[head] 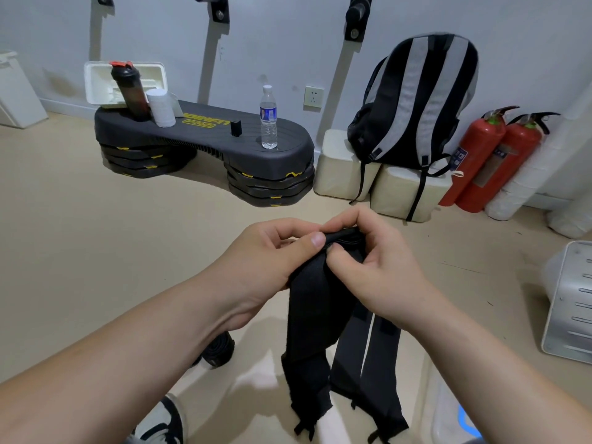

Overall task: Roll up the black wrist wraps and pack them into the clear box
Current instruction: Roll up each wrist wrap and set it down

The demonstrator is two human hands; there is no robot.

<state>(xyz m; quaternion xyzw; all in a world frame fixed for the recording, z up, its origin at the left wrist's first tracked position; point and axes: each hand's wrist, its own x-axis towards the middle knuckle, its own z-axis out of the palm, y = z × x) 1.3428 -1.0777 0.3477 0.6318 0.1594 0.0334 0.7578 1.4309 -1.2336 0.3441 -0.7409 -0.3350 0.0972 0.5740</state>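
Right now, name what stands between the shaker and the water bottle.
Head view: a white tub, then a small black block, both on the step.

Bright, even indoor light falls from overhead, cool on the wall [272, 36]. Above the step platform [205, 136], long soft grey shadows slant down the wall, and a dark shadow pools beneath it. In front of the platform, whitish glare patches the floor [96, 235]. The black wrist wraps [315, 302] show little texture. Frame edges bow with wide-angle distortion; detail is fairly sharp.
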